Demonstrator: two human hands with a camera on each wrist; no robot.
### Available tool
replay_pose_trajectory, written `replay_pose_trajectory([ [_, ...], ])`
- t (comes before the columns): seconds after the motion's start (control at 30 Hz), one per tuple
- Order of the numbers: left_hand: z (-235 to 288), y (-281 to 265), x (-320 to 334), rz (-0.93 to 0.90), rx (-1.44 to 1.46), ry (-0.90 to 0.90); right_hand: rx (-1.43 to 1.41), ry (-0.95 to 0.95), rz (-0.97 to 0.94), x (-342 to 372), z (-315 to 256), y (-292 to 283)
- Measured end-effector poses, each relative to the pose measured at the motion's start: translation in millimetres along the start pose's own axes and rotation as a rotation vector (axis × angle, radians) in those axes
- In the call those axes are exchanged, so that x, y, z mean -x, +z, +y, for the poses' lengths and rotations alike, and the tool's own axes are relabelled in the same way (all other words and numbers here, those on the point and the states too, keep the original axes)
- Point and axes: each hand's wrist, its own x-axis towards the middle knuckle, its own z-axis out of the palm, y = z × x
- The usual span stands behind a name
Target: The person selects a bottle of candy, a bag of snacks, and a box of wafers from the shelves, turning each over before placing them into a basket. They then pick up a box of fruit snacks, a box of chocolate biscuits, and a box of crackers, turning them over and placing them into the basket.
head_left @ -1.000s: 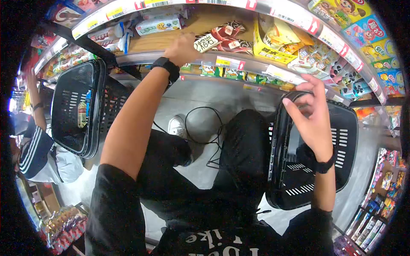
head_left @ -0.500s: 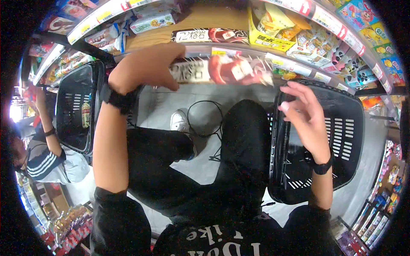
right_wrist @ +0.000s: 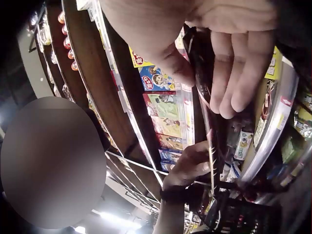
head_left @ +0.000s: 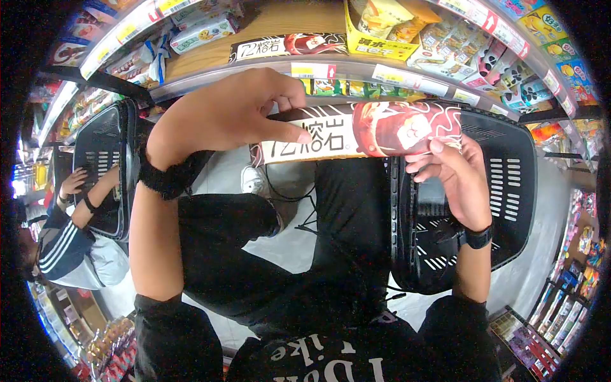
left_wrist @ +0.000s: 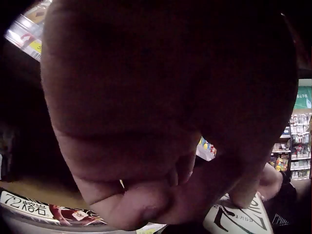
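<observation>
The packet (head_left: pixel 388 130) has moved into our right hand (head_left: pixel 468 191); our left hand (head_left: pixel 229 111) also pinches it. Uneven squeezing could, we judge, crush its contents.

Your head view looks forward and down from up high, with a wide, round look. It takes in both your arms, your legs (head_left: pixel 344 216), the floor (head_left: pixel 299 245) and the shelf (head_left: pixel 299 22) across the top. Your left wrist view sits so close that your left hand (left_wrist: pixel 146 97) fills most of it. Your right wrist view looks past your right hand (right_wrist: pixel 214 58), near at the top, to your left hand farther off. It is tipped, so the shelf slants. All three views share both hands and the pack (head_left: pixel 382 130) between them. Your head and left wrist views both see another pack (head_left: pixel 261 49) on the shelf.
</observation>
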Motion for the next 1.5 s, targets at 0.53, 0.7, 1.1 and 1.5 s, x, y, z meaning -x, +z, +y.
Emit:
replay_pose_trajectory([
  [0.53,-9,-14,-7,-0.042,0.359,-0.061,-0.118,-0.167,0.203,-2,-8,-8],
  [0.7,-2,-18,-3,-0.056,0.209,-0.111,-0.098,-0.138,0.218,-5,3,-9],
  [1.1,-23,42,-20,0.376,-0.475,0.310,-0.069,-0.022,0.180,-14,19,17],
  [1.5,-111,-15,-29,0.382,-0.769,0.116,-0.042,0.058,0.104,4,8,4],
])
